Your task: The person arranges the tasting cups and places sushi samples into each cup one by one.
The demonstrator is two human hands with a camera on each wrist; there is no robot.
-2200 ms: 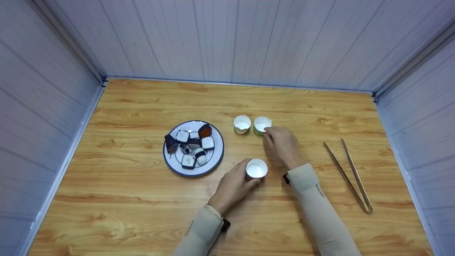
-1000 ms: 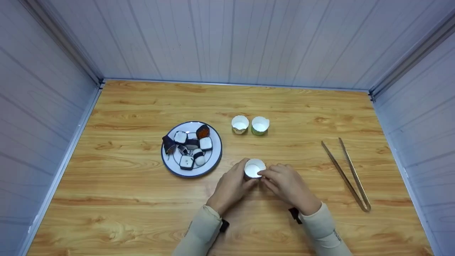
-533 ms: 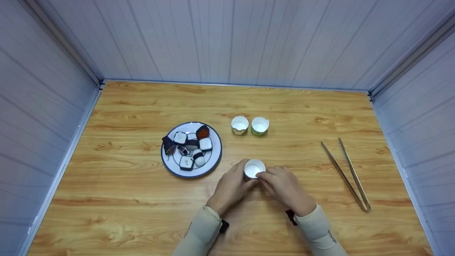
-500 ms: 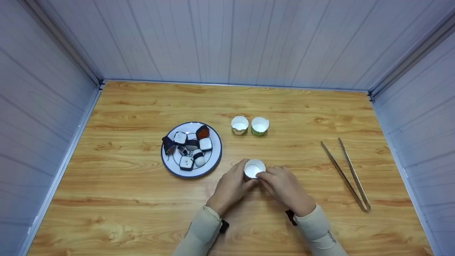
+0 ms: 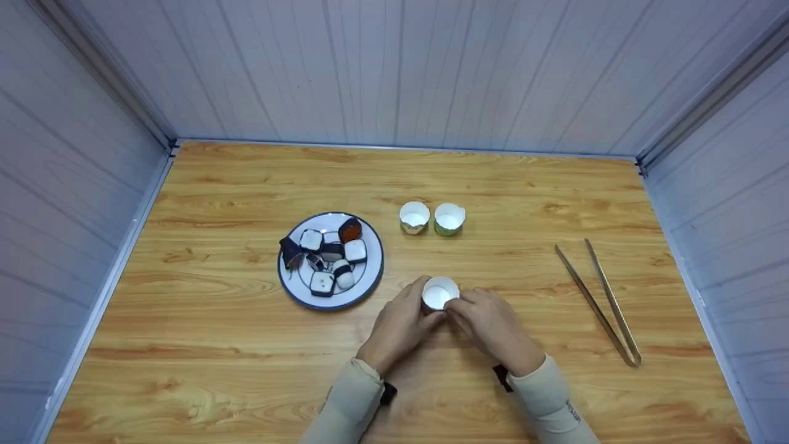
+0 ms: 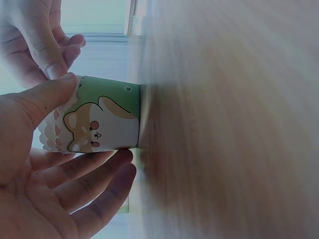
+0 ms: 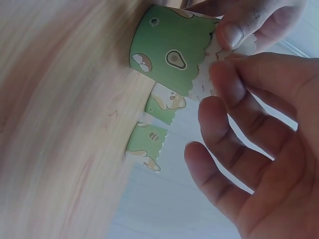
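Observation:
A green paper baking cup (image 5: 440,292) with a scalloped white rim and a printed dog stands on the table in front of me. My left hand (image 5: 397,327) grips it from the left, with the thumb near the rim and the fingers round the far side. From the right, my right hand (image 5: 493,327) pinches the rim between thumb and forefinger. In the right wrist view its other fingers (image 7: 214,169) are spread loosely. Two similar cups, a left one (image 5: 414,217) and a right one (image 5: 449,219), stand side by side farther back.
Left of the hands is a blue-rimmed white plate (image 5: 365,285) bearing several sushi-like pieces (image 5: 322,283). Metal tongs (image 5: 601,308) lie spread on the right of the wooden table (image 5: 203,370). Pale panel walls (image 5: 394,74) enclose the back and both sides.
My right hand has come back from the farther right cup to the near cup and now pinches its rim. The left hand has kept its grip in place.

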